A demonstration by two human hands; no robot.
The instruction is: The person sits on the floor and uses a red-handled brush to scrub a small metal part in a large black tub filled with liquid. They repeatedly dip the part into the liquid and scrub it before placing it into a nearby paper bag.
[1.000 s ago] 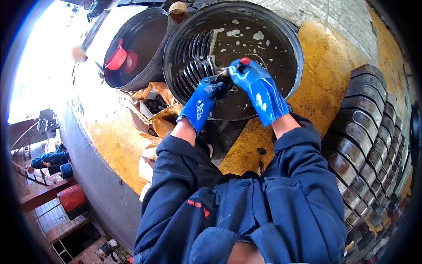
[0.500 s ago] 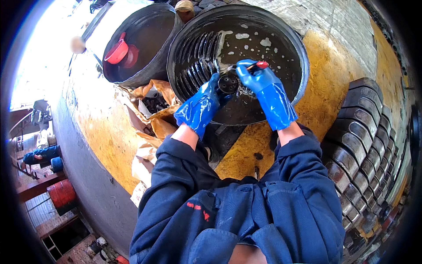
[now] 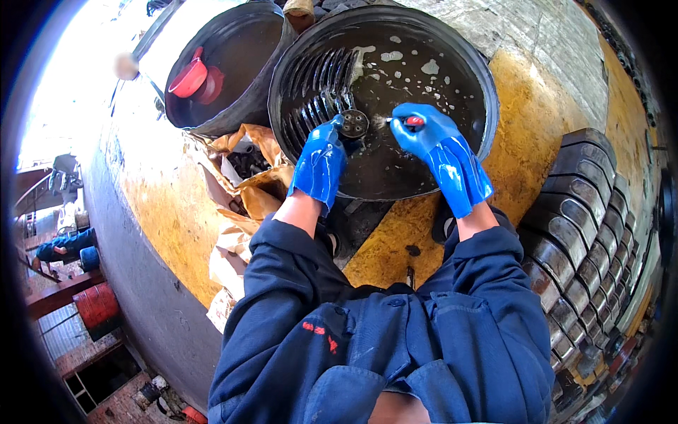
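Both my hands wear wet blue rubber gloves and work over a large round tub [image 3: 491, 106] of dark liquid with patches of foam. In my left hand [image 3: 321, 159] is a round dark metal disc with holes [image 3: 354, 124], its holed face turned up. My right hand [image 3: 432, 141] is wrapped round a red-handled brush [image 3: 414, 121], whose pale tip points left at the disc, a short gap away. Rows of dark, wet, curved parts [image 3: 318, 109] line the tub's left side, close to my left hand. My left fingertips are partly hidden by the disc.
To the left stands a second tub [image 3: 282, 53] of dark liquid with a red scoop [image 3: 188, 78] in it. A torn brown paper bag [image 3: 265, 201] holds small dark parts. Stacked metal blocks [image 3: 565, 219] stand at right. A person's blue sleeve [image 3: 67, 246] shows far left.
The disc has moved left and slightly up in my left hand. My right hand has shifted right and down, so the brush tip now stands apart from the disc.
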